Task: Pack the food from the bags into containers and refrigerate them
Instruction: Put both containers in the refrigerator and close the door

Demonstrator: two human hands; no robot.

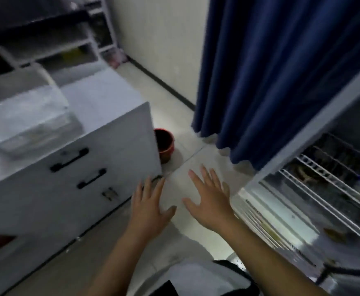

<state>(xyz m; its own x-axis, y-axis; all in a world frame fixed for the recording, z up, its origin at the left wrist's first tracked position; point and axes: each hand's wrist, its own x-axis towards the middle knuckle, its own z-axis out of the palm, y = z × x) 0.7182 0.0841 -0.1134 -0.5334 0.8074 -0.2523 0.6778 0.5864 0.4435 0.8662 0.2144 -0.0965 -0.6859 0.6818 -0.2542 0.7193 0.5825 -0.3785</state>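
Fingers: ten in all, five on each hand, straight and spread, gripping nothing and touching nothing visible. Left hand [151, 207], one, lower centre of the frame, back of the hand up, thumb angled out to the right. Right hand [209, 199], one, just right of the left hand and apart from it, back up, thumb pointing left toward the other thumb. Forearms: two, bare, rising from the bottom edge and converging toward the centre; both hands are held above the floor [187, 167].

Floor: pale, glossy tiles with one visible joint line running diagonally beneath the hands.

Refrigerator [307, 201]: one, right side of the frame, interior exposed; white wire shelves, at least two, with blurred brownish items on them that cannot be identified. Grey frame edge runs diagonally from the upper right down toward the centre.

Cabinet [68, 189]: one, left of the frame, flat pale-grey panels, boxy; two black bar handles [70, 160] on its front.

Containers [25, 116]: clear plastic, stacked on the cabinet top at the left edge; count cannot be told through the blur.

Bucket [165, 144]: one, red-orange, round, dark inside, on the floor beside the cabinet corner, centre of the frame.

Curtain [281, 71]: one, dark blue fabric in vertical folds, upper right, hem reaching the floor.

Shelving unit [53, 41]: one, white, upper left, contents blurred.
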